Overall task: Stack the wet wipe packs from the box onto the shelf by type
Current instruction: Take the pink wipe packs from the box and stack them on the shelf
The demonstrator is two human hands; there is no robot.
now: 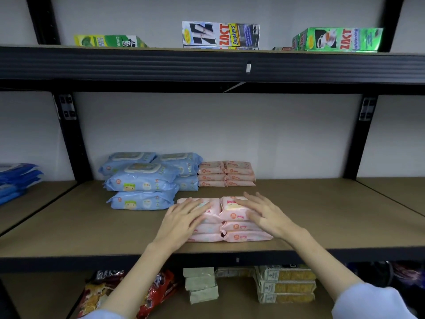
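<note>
On the brown middle shelf (322, 215), two side-by-side stacks of pink wipe packs (232, 217) stand near the front edge. My left hand (184, 218) lies flat with straight fingers on the top left pack. My right hand (264, 212) rests open on the top right pack. Behind them, against the wall, is a second pair of pink stacks (226, 173). To the left sit blue wipe packs (142, 180) in several stacks of two. The box is out of view.
The upper shelf holds toothpaste cartons (220, 34). Dark blue packs (16, 180) lie on the neighbouring shelf at far left. The lower shelf carries snack bags (158, 293) and boxed goods (287, 284). Black uprights (71, 139) frame the bay.
</note>
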